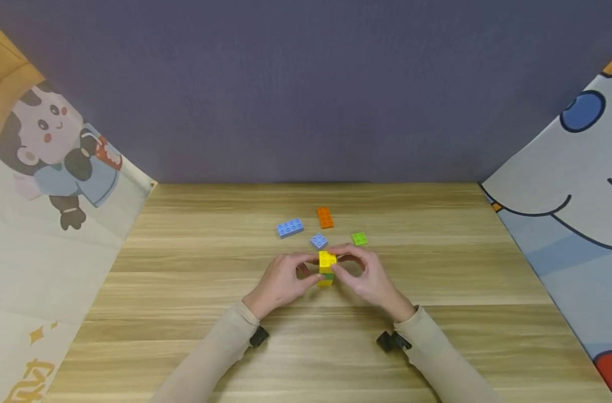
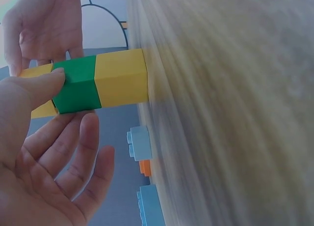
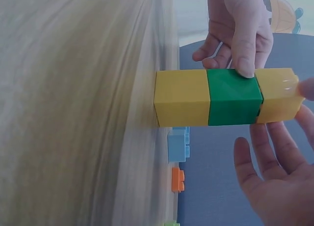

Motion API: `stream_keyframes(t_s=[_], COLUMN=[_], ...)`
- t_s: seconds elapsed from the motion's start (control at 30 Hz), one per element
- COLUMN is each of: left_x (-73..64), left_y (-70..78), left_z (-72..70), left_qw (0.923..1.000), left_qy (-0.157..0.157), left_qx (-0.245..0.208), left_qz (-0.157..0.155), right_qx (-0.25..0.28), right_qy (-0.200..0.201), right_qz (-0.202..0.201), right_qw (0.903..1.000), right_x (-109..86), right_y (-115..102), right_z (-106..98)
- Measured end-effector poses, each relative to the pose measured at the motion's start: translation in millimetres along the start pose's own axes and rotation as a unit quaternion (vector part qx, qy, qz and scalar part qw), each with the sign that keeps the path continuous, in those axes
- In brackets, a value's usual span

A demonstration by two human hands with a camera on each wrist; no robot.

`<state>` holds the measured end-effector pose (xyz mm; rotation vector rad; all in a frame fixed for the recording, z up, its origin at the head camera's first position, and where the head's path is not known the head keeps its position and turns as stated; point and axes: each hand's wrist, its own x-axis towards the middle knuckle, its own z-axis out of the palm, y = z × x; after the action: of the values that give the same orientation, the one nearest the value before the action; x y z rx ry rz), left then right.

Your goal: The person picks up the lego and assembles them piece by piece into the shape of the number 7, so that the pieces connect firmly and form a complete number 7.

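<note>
A small tower of building blocks stands upright on the table: a yellow block [image 3: 181,98] at the bottom, a green block [image 3: 234,97] in the middle, a second yellow block [image 1: 327,262] on top. My left hand [image 1: 284,280] pinches the tower near the green block, thumb on its near side. With thumb and fingers, my right hand [image 1: 366,277] grips the top yellow block. A thin dark seam shows between that block and the green one in the right wrist view. The other fingers of both hands are loosely bent behind the tower.
Beyond the hands lie a long blue block [image 1: 290,228], a small blue block [image 1: 318,241], an orange block [image 1: 325,217] and a lime green block [image 1: 359,239]. A dark panel [image 1: 316,101] rises behind the wooden table [image 1: 185,280], with printed sheets at both sides.
</note>
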<state>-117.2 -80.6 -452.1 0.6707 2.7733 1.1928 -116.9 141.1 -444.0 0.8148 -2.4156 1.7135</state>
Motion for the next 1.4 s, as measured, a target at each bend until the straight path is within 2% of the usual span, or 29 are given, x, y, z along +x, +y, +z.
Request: stream_keyframes(t_s=[0.1,0.23,0.43,0.73,1.07,1.2,1.4], left_x=[-0.1,0.1,-0.8,0.1,1.2,0.1,-0.1], left_y=[-0.5,-1.0,-1.5,0.6,4.1,10.1,18.8], left_z=[0.1,-0.1,-0.8,-1.6,-6.2,-12.8,-21.6], left_qw=[1.0,1.0,1.0,0.9998,0.9967,0.9976,0.9983], left_qy=[0.001,0.0,0.0,-0.008,-0.028,-0.017,0.016], left_qx=[0.001,0.002,0.002,0.017,0.074,0.061,0.031], left_qz=[0.0,-0.004,-0.003,0.003,0.019,0.027,0.047], right_qx=[0.004,-0.006,-0.052,0.006,0.009,0.012,0.024], right_qy=[-0.001,0.003,0.009,-0.018,-0.032,-0.03,-0.043], right_qz=[0.008,0.012,-0.015,0.005,0.004,0.007,0.003], right_qw=[1.0,0.9999,0.9985,0.9998,0.9994,0.9994,0.9988], right_x=[0.8,2.8,2.2,1.1,1.4,1.5,3.3], right_y=[-6,-25,-36,1,8,8,11], right_z=[-1,-2,-1,-3,-9,-10,-11])
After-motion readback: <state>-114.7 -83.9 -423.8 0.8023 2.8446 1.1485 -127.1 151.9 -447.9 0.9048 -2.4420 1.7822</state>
